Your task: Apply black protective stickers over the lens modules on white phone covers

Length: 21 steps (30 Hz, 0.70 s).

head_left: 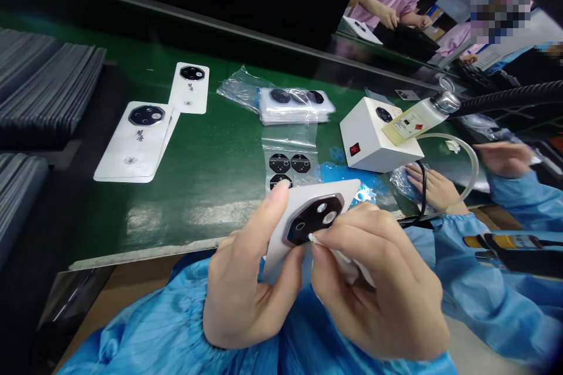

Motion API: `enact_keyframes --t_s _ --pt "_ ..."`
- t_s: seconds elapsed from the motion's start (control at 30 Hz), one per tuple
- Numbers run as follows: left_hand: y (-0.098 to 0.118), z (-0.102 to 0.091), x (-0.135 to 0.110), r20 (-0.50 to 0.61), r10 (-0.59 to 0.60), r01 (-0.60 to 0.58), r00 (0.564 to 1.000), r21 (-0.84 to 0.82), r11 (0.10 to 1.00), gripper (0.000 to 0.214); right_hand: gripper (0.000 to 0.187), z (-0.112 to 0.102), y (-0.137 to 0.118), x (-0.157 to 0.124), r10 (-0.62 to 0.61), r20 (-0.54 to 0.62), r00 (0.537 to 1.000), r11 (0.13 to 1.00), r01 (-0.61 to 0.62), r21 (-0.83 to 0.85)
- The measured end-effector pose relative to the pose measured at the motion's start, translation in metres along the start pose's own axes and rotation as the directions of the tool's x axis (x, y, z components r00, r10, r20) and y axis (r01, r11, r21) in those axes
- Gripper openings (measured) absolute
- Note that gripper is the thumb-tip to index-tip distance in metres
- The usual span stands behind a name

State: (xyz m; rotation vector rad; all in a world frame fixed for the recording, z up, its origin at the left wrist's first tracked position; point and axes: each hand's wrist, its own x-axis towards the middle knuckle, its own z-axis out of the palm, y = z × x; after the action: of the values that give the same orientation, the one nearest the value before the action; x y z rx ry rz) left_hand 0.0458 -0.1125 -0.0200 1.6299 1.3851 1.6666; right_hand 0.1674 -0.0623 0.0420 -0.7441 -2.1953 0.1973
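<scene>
In my left hand [250, 281] is a white phone back cover [275, 234], gripped by its edges and tilted towards me. Its black octagonal camera lens plate [308, 220] faces up. My right hand [382, 281] is closed, thumb and forefinger pinched at the lower rim of that plate. A crumpled white cloth-like piece [349, 269] shows between the right fingers, with a small white tip at the lens edge. Just beyond the cover lies a clear sheet with black octagonal lens stickers [279, 163], partly hidden by my left thumb.
More white back covers [132, 155] lie left on the green bench [211, 170]. Behind are a stack of bagged lens pieces [294, 108], a white box with a red switch [365, 135] and a liquid bottle [417, 120]. Dark racks stand left. A co-worker's hands [435, 187] are at right.
</scene>
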Motion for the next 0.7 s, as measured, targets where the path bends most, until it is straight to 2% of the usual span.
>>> enact_keyframes --t_s 0.1,0.33,0.53,0.7 --pt "-0.003 0.002 -0.001 -0.05 0.019 -0.018 0.999 0.018 1.0 0.08 0.013 0.005 -0.001 0.0 0.002 -0.012 1.0 1.0 -0.002 -0.011" --pt "-0.005 0.002 0.006 -0.037 0.126 -0.125 0.991 0.032 0.992 0.081 0.015 0.01 0.0 -0.001 0.025 -0.008 1.0 1.0 -0.025 -0.001" --pt "-0.003 0.003 0.011 -0.027 0.257 -0.245 0.966 0.222 0.944 0.079 0.015 0.015 0.0 0.0 0.038 -0.049 0.998 0.999 -0.039 -0.003" --pt "-0.011 0.006 0.007 -0.058 0.325 -0.302 0.944 0.249 0.92 0.078 0.012 0.017 0.002 0.0 0.058 -0.017 0.998 0.998 -0.058 0.04"
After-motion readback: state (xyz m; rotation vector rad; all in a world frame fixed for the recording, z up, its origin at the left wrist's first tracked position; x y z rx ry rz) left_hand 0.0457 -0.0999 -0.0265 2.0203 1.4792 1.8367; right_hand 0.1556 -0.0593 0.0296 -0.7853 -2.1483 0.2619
